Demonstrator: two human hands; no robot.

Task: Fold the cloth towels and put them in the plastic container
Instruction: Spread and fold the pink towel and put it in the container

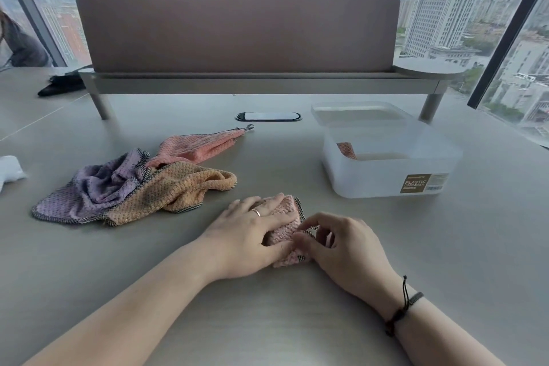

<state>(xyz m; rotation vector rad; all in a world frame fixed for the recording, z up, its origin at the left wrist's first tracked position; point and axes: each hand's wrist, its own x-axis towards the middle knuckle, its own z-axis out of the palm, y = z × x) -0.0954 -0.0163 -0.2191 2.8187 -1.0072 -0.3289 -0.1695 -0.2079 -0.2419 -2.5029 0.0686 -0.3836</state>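
A small pink towel (285, 226), folded into a compact bundle, lies on the table in front of me. My left hand (249, 235) lies flat on top of it, fingers straight, pressing it down. My right hand (338, 244) pinches the towel's dark-trimmed right edge with curled fingers. To the left sits a loose heap: a purple towel (92, 187), an orange towel (172, 187) and a salmon-pink towel (202, 144) behind them. The clear plastic container (386, 178) stands open at the right, with a folded pinkish towel (346, 149) inside.
The container's lid (356, 111) leans behind it. A raised desk shelf with a brown divider panel (237, 33) runs across the back. A cable grommet (268, 116) sits mid-table. White cloth (10, 171) lies at the far left edge, and a black object (61, 85) at back left.
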